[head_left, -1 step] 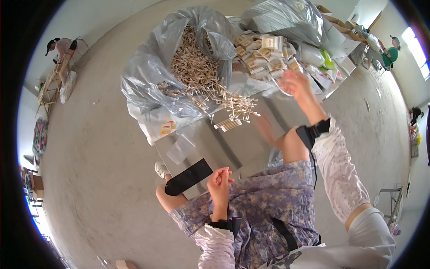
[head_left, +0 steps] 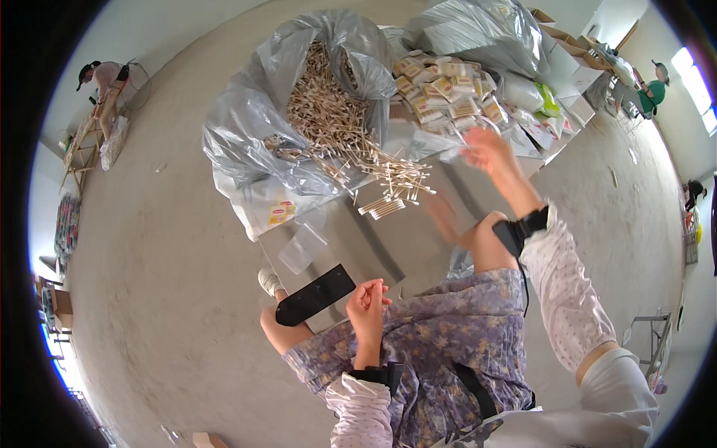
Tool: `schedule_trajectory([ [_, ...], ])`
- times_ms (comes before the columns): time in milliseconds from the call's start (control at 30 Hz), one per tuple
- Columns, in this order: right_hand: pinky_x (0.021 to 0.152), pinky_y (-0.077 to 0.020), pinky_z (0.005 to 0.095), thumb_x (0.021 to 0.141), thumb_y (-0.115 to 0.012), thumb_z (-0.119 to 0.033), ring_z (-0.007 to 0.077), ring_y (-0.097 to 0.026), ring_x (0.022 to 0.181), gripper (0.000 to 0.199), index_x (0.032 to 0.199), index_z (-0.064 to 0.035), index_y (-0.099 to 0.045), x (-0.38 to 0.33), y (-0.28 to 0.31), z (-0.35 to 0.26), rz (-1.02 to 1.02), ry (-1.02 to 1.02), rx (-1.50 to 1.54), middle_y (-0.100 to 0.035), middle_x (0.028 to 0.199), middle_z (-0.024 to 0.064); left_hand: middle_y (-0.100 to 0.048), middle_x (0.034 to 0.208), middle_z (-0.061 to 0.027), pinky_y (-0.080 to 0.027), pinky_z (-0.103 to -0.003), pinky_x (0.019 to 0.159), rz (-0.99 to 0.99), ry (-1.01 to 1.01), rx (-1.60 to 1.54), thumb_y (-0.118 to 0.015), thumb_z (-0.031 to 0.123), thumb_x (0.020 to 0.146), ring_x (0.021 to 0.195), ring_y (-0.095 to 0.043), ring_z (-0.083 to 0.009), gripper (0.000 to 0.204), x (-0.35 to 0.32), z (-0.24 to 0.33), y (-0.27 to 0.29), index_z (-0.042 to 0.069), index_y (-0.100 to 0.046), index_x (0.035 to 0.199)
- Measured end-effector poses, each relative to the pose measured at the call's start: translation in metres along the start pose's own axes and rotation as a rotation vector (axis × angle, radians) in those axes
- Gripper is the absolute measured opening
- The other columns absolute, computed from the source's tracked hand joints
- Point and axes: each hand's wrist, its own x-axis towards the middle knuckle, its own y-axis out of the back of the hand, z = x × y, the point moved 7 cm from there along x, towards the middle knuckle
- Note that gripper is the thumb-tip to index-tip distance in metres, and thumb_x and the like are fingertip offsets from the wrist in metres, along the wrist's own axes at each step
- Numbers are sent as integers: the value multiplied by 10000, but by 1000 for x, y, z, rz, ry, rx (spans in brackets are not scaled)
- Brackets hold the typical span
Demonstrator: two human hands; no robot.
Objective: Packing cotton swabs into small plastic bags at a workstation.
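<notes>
My left hand [head_left: 366, 308] rests over my lap with its fingers curled together; anything inside them is hidden. Just beside it lies a long black flat piece [head_left: 315, 296], above my knee at the bench edge. My right hand [head_left: 489, 153] is raised, slightly blurred, its fingers apart and no object visible in them. It hovers at the near edge of a heap of small packs of cotton swabs [head_left: 463, 109]. Loose cotton swabs [head_left: 325, 104] spill out of a grey plastic bag [head_left: 243, 142] onto the bench, and a small row of swabs [head_left: 385, 207] lies nearest me.
A clear plastic bag [head_left: 302, 248] lies on the grey bench [head_left: 343, 257], near yellow-and-white labels [head_left: 281, 213]. Another grey bag [head_left: 478, 33] and cardboard boxes [head_left: 571, 63] stand behind the packs. People work far left [head_left: 108, 86] and far right [head_left: 651, 97].
My right hand has shifted slightly down and left, toward me. A pack on top of the heap has settled lower and turned. My left hand stays in place.
</notes>
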Motion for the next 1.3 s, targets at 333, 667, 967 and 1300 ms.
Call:
schedule_trajectory([
  [333,875,-495,379,867,-679,-105,279,-618,1042,391,1232,-49,-549,-149,1,73,-261,311,-1012,-605,1194,116,-687,840,-71,-452,-217,534,74,12,44,-616,131,971,623,-629,-102,168,-2,-2,8,-19,-673,1020],
  [667,1029,-436,444,717,-804,-215,429,-459,1268,827,1411,-50,-386,-125,93,114,129,114,-1095,-444,1398,228,-694,887,-50,-445,-203,539,21,-31,78,-614,169,975,637,-638,-93,178,-5,4,-5,12,-680,1025],
  [967,1133,-315,477,840,-682,-165,395,-344,1384,640,1412,-64,-413,-81,19,49,4,586,-1137,-399,1459,208,-690,862,-48,-423,-201,520,55,-32,141,-617,160,974,618,-625,-88,172,0,4,-1,6,-676,1022],
  [1300,1170,-274,457,869,-542,-84,337,-277,1448,482,1332,39,-498,92,-72,49,-157,583,-1834,-376,1502,155,-694,849,-44,-428,-195,482,65,-19,38,-607,171,984,571,-628,-88,158,-2,1,1,33,-680,1007],
])
